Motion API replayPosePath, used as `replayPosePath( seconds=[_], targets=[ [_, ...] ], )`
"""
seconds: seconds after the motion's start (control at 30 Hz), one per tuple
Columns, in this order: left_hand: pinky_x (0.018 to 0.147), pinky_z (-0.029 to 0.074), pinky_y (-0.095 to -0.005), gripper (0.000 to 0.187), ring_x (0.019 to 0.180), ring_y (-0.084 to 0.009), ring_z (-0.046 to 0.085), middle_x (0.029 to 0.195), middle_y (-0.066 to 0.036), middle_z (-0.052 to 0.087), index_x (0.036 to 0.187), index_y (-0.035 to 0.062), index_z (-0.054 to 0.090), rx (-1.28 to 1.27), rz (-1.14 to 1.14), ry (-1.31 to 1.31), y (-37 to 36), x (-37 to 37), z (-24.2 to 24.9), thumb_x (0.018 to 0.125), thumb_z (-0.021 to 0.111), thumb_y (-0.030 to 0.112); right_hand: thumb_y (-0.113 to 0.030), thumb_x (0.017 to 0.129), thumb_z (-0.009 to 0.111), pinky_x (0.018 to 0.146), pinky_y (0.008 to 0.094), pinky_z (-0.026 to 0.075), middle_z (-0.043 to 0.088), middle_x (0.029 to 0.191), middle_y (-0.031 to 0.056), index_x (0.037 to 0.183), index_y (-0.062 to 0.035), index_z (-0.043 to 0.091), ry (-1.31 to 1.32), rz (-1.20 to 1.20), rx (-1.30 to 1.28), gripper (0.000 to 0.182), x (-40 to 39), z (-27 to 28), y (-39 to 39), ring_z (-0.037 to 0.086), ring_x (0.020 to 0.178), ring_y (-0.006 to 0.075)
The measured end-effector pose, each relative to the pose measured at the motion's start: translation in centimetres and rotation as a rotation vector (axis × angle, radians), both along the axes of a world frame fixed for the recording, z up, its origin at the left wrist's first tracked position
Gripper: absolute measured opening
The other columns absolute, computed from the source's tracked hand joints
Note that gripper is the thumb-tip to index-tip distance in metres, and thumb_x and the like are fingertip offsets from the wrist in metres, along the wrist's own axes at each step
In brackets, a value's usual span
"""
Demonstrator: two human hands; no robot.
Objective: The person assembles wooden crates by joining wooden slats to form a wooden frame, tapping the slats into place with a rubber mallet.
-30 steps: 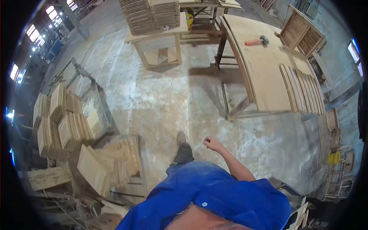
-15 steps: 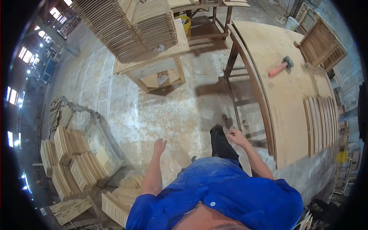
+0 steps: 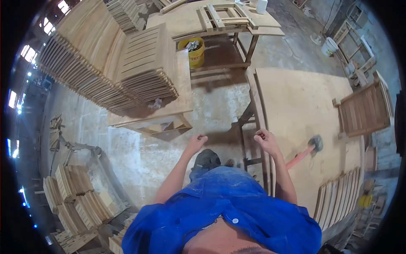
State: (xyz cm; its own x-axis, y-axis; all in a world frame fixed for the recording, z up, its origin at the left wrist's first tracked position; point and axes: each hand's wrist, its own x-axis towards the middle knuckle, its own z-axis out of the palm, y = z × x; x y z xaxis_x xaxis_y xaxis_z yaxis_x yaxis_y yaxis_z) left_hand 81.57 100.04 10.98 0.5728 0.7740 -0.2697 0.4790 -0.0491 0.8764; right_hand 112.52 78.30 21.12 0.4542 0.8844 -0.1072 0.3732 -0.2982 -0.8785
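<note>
Head: R hand [image 3: 266, 141] nr tbl [image 3: 296, 108].

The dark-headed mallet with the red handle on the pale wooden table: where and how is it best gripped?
Probably by its slim red handle, bare right hand coming from the left: the handle points that way, the bulky dark head away.

Mallet [image 3: 307, 151] on right table [image 3: 296, 101]; panels [image 3: 146, 51] on left stand [image 3: 183, 91]

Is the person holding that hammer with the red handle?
No, the hammer lies on the wooden table, and neither the left hand nor the right hand is gripping it.
</note>
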Motion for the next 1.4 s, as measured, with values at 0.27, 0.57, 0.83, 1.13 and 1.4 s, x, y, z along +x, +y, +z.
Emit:
replayPosePath(
  seconds=[0.27,0.57,0.83,1.13,1.4],
  targets=[
    [0.082,0.053,-0.0322,0.042,0.088,-0.0184,0.067,0.095,-0.012,0.071,0.112,-0.0035,0.066,0.157,0.049,-0.182,24.9,21.4,4.1,0.090,0.068,0.033,-0.025,0.085,0.074,0.083,0.0350,0.053,0.068,0.102,0.0117,0.115,0.0001,0.062,0.155,-0.251,0.080,0.041,17.5,0.2,13.5,0.065,0.095,0.0201],
    [0.094,0.049,-0.0441,0.069,0.108,-0.0398,0.064,0.116,-0.028,0.065,0.127,-0.0060,0.058,0.499,0.290,0.007,67.2,46.0,8.8,0.088,0.061,0.050,-0.045,0.070,0.084,0.105,0.0465,0.043,0.052,0.135,0.0252,0.141,0.0004,0.042,-0.361,-0.342,0.013,0.095,42.2,4.7,47.1,0.052,0.124,0.0385],
    [0.076,0.047,-0.0305,0.045,0.083,-0.0179,0.059,0.098,-0.006,0.069,0.113,0.0034,0.069,0.090,0.034,0.036,85.4,54.4,-0.2,0.086,0.067,0.040,-0.039,0.063,0.088,0.087,0.0408,0.055,0.069,0.111,0.0174,0.121,-0.0044,0.061,0.034,0.022,-0.220,0.072,54.3,1.8,63.6,0.066,0.103,0.0307],
    [0.091,0.049,-0.0368,0.046,0.101,-0.0234,0.063,0.116,-0.014,0.066,0.122,-0.0052,0.063,0.022,-0.085,0.150,84.5,58.6,4.2,0.086,0.067,0.023,-0.017,0.055,0.082,0.088,0.0431,0.054,0.065,0.108,0.0222,0.138,-0.0021,0.038,0.081,-0.319,0.010,0.095,43.8,-1.8,61.4,0.065,0.104,0.0353],
    [0.083,0.047,-0.0437,0.027,0.085,-0.0279,0.055,0.098,-0.014,0.062,0.089,-0.0114,0.061,0.255,-0.010,0.279,78.8,55.4,9.3,0.066,0.065,0.002,-0.019,0.063,0.076,0.080,0.0394,0.056,0.062,0.113,0.0214,0.150,-0.0003,0.029,0.388,-0.730,0.088,0.101,27.4,3.6,36.1,0.065,0.094,0.0300]
  ],
)
